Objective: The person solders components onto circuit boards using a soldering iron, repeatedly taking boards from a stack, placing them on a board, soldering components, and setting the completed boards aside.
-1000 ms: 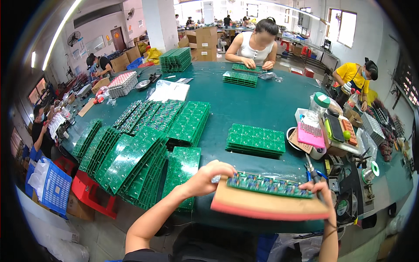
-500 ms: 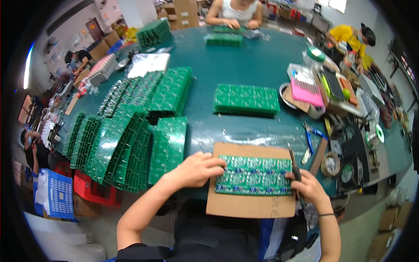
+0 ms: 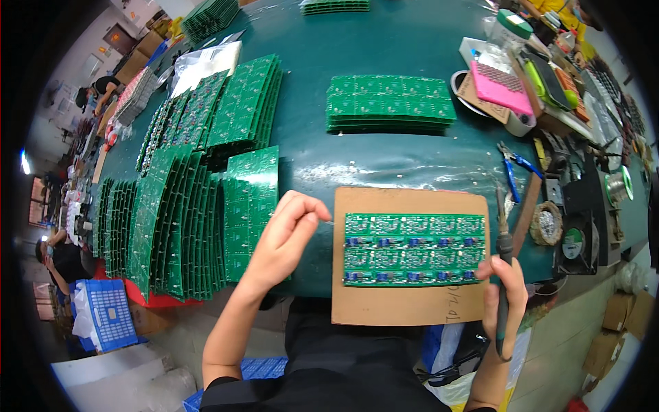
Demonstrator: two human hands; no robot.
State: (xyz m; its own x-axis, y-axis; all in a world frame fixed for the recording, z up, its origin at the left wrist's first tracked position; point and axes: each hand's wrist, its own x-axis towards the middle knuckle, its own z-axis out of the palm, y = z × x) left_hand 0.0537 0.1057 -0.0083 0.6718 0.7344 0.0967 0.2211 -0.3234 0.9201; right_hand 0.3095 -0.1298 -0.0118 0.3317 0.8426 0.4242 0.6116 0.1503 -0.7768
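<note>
A green circuit board (image 3: 413,257) with rows of small parts and dark blue components lies flat on a brown cardboard sheet (image 3: 384,305). My right hand (image 3: 509,292) is closed around a soldering iron (image 3: 504,248), its tip pointing away from me. A fingertip of that hand is at the board's right edge. My left hand (image 3: 283,237) is raised just left of the cardboard, thumb and forefinger pinched. Something thin and pale shows at those fingertips, too small to name.
Stacked green boards (image 3: 182,220) stand at the left, and another stack (image 3: 390,103) lies beyond the cardboard. At the right are blue-handled pliers (image 3: 509,172), a solder spool (image 3: 618,187), a round dish (image 3: 546,223) and a small fan (image 3: 576,244). A blue crate (image 3: 108,312) sits lower left.
My left hand has let go of the board's left edge and moved up and left, pinched. My right hand has shifted right with the soldering iron. The view has tipped down toward the board.
</note>
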